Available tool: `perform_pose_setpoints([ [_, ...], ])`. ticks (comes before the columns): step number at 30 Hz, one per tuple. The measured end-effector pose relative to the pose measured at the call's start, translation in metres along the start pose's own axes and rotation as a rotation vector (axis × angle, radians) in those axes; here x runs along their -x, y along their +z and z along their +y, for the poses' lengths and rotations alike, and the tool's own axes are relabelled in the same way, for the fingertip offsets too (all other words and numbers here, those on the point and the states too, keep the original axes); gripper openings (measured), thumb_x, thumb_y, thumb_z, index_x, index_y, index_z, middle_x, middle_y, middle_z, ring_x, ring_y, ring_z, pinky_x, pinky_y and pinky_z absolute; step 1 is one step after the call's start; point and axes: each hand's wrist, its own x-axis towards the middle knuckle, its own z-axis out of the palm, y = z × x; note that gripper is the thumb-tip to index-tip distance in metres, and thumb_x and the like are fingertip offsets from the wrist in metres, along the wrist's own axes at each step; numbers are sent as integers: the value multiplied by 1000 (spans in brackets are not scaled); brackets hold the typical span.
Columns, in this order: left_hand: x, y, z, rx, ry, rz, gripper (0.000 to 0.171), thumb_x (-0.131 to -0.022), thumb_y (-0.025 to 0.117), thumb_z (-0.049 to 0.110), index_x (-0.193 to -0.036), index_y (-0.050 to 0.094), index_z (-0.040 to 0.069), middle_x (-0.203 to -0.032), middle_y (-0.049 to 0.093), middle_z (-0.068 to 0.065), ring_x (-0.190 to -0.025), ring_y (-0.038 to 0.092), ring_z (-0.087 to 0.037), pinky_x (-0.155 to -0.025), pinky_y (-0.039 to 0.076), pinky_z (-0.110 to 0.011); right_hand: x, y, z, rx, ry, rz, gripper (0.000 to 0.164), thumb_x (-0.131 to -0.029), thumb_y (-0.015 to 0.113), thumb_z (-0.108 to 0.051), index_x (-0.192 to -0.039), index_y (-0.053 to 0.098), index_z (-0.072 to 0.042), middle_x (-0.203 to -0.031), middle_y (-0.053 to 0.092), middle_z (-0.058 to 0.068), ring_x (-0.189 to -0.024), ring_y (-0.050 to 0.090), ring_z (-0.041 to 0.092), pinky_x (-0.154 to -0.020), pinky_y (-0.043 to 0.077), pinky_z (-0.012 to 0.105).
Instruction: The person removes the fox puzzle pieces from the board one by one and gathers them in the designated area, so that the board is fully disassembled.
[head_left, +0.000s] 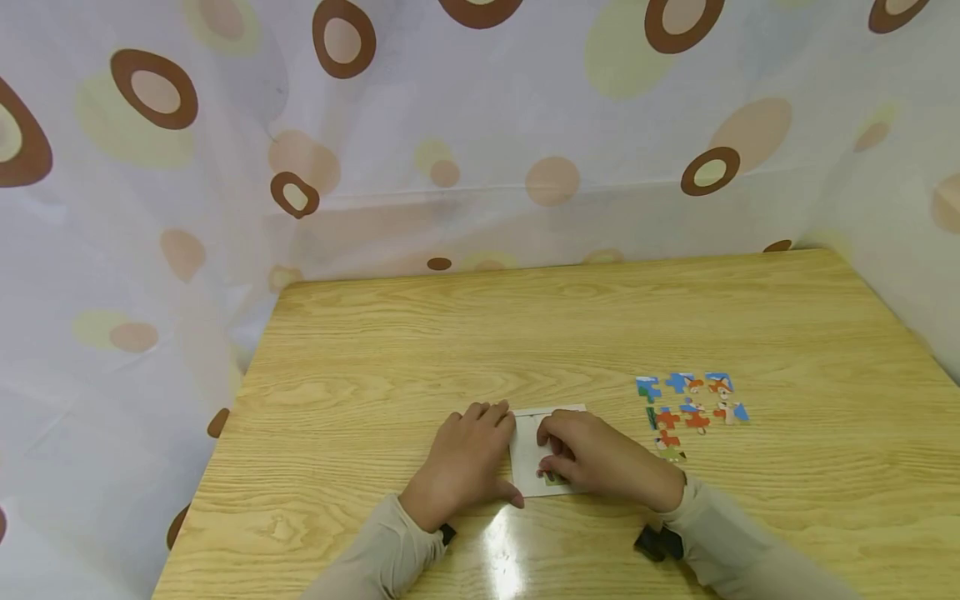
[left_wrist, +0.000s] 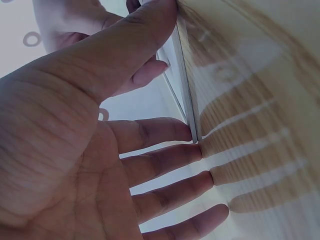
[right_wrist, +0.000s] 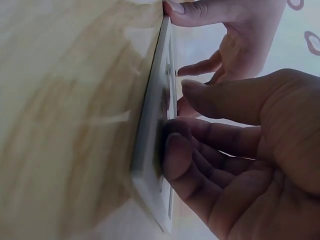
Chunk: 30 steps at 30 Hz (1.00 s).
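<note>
A thin white puzzle tray (head_left: 527,460) lies flat on the table, a small printed puzzle piece (head_left: 552,478) in its near part. My left hand (head_left: 468,457) steadies the tray's left side. Its fingers are spread and fairly straight, their tips on the table in the left wrist view, with the thumb at the tray's near corner. Over the tray's right half is my right hand (head_left: 600,458), its bent fingertips pressing low on the tray surface. In the right wrist view the right thumb (right_wrist: 220,102) stands apart from those fingers, which partly cover the printed area.
Several loose puzzle pieces (head_left: 696,418) with blue, red and green print lie in rough rows right of the tray. The wooden table (head_left: 420,333) ends at a patterned curtain (head_left: 480,167) behind it. Dark wrist straps (head_left: 660,543) show at the sleeves.
</note>
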Motion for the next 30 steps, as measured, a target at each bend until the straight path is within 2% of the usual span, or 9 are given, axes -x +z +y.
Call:
perform_pose_setpoints([
  [4, 0, 1, 0, -2, 4, 7, 100, -64, 85, 72, -138, 61, 8, -148, 57, -9, -131, 55, -29, -97, 52, -46, 3, 0, 0, 9, 9, 12, 14, -92, 78, -10, -93, 65, -7, -80, 52, -8, -70, 45, 3, -63, 43, 25],
  [11, 0, 1, 0, 5, -1, 11, 99, -62, 86, 71, -135, 62, 9, -146, 58, -8, -130, 55, -29, -96, 52, -46, 10, -2, -4, 27, 8, 38, 19, -92, 78, -12, -79, 65, -14, -80, 52, -7, -67, 42, 1, -59, 41, 23],
  [22, 0, 1, -1, 19, 1, 3, 100, -63, 86, 70, -137, 61, 8, -148, 56, -9, -131, 54, -29, -97, 52, -47, 15, -2, -8, 20, 47, 17, 23, -88, 81, -5, -85, 59, -11, -86, 49, -5, -71, 46, 1, -62, 46, 22],
  [30, 1, 2, 0, 12, 0, 8, 100, -64, 86, 71, -137, 61, 8, -148, 56, -9, -131, 54, -29, -97, 52, -46, 15, -3, -7, -22, 75, -22, 33, -84, 84, -4, -89, 53, -13, -85, 47, -5, -70, 46, 5, -61, 43, 24],
])
